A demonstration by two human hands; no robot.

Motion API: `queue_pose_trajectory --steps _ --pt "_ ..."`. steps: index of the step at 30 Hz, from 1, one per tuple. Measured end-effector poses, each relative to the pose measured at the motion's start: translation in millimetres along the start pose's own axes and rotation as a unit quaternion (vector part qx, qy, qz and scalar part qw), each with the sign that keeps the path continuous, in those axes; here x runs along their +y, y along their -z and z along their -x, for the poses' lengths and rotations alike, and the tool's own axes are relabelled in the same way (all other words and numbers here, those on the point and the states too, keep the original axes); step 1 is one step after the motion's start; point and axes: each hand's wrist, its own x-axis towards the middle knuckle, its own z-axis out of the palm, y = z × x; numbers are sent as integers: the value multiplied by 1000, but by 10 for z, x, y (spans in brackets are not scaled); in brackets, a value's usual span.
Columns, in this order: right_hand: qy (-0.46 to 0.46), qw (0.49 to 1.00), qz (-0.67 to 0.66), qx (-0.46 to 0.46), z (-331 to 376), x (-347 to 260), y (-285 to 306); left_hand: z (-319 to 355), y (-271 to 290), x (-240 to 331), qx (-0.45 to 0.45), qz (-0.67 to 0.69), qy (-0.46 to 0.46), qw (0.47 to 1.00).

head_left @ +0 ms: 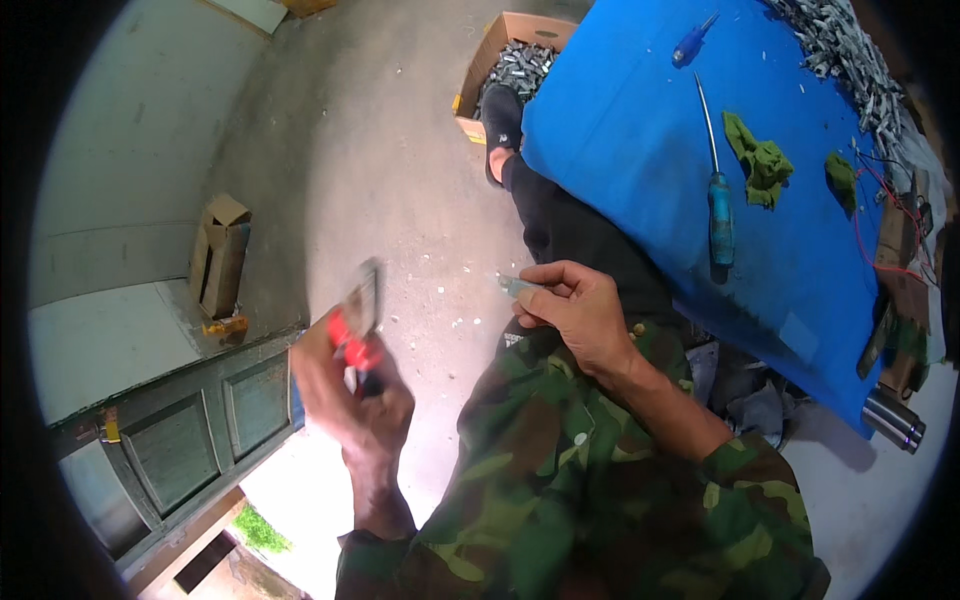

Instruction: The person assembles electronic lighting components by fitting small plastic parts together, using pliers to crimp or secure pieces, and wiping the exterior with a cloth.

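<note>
My left hand (350,400) is closed around a tool with red handles (356,335), probably pliers; its grey jaws point up and are blurred by motion. My right hand (580,310) pinches a small pale blue-grey piece (515,287) between thumb and fingers, held over my lap. The two hands are apart, the tool to the left of the small piece. My sleeves are camouflage green.
A blue-covered table (640,130) stands at right with two blue-handled screwdrivers (718,190), green rags (760,165), red wires and a heap of grey metal parts (850,55). A cardboard box of metal parts (515,65) sits on the concrete floor, another open box (220,255) by the green door at left.
</note>
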Motion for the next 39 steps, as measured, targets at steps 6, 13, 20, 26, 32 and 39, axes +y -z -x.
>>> queue_pose_trajectory --steps 6,13,20,26,32,39 --pt "-16 999 7 -32 41 -65 -93 285 -287 185 -269 -59 54 960" --pt "-35 997 -49 -38 -47 -25 10 -29 -110 96 -109 109 249 956" --pt "-35 986 -113 -115 -1 -34 48 110 -307 196 -188 372 440 796" --pt "-33 984 -121 -127 11 -36 87 158 -476 297 -164 413 430 786" --pt "-24 981 -116 -151 34 -48 95 99 -560 446 -162 419 395 801" --pt "7 984 -79 -162 45 43 108 121 -623 497 -180 416 363 814"
